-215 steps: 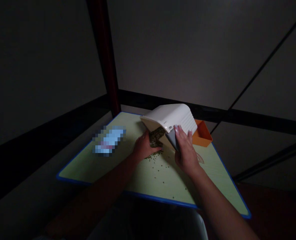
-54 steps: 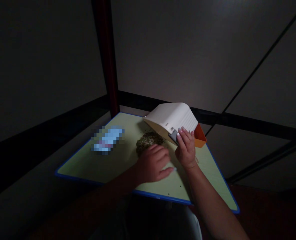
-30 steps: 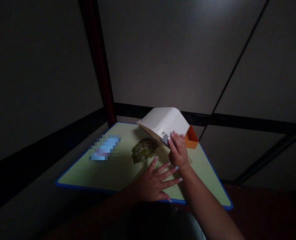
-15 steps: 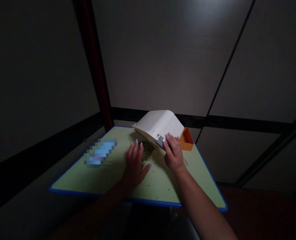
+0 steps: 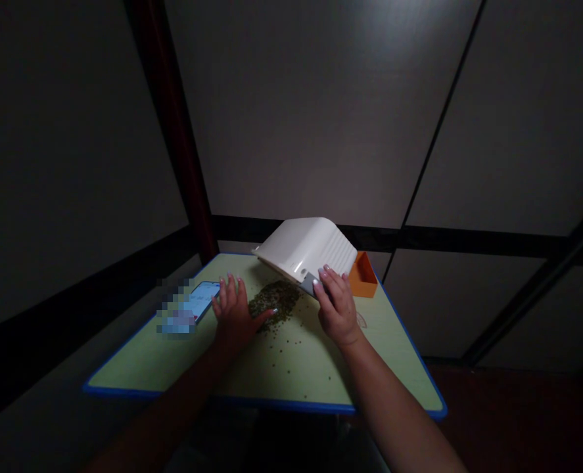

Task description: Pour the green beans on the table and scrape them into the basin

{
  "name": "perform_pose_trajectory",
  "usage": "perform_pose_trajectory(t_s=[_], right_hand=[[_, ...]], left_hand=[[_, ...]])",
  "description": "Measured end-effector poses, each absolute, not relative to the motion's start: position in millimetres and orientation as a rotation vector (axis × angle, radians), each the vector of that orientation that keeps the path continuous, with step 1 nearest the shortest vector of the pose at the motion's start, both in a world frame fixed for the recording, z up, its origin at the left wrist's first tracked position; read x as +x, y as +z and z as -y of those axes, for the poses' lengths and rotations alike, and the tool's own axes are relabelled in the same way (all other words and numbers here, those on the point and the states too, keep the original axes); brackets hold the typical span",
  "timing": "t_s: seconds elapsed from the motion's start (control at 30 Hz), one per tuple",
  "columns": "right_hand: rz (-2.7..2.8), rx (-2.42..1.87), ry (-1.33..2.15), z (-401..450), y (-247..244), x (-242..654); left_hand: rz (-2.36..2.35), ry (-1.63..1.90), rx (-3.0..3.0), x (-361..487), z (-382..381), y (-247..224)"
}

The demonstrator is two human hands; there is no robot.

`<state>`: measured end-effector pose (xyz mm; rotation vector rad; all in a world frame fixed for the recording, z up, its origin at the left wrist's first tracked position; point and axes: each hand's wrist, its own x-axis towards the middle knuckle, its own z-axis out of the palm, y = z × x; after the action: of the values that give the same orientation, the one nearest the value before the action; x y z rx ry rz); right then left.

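A white plastic bin (image 5: 301,246) with ribbed sides is tipped over above the table, its opening facing down and towards me. My right hand (image 5: 338,305) grips it by the grey tab (image 5: 309,284) at its rim. Beneath the opening lies a pile of small greenish-brown grains (image 5: 279,299), with stray ones scattered towards me. My left hand (image 5: 236,312) has its fingers spread at the pile's left side, thumb reaching over the near part of the grains; it holds nothing. The inside of the bin is hidden.
An orange open box (image 5: 364,282) sits behind the bin at the right edge of the pale green table (image 5: 394,368), which has a blue rim. A phone (image 5: 205,299) with a lit screen, partly blurred, lies at the left. Dark wall panels (image 5: 291,131) stand close behind.
My left hand has moved left, away from the middle of the grains, uncovering more of the pile. The bin stays tilted in my right hand. The whole view has shifted slightly.
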<state>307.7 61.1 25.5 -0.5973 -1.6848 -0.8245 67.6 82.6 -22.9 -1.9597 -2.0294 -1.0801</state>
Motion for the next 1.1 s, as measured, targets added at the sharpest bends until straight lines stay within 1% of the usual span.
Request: perform_pose_trajectory(t_s=[0.37, 1.1], right_hand=[[1.743, -0.573, -0.870, -60.2, 24.6, 305.1], [1.737, -0.575, -0.831, -59.0, 23.0, 307.1]], left_hand=[[2.025, -1.012, -1.992, 70.4, -80.8, -26.2], [2.018, -0.965, -1.991, 67.4, -84.3, -32.1]])
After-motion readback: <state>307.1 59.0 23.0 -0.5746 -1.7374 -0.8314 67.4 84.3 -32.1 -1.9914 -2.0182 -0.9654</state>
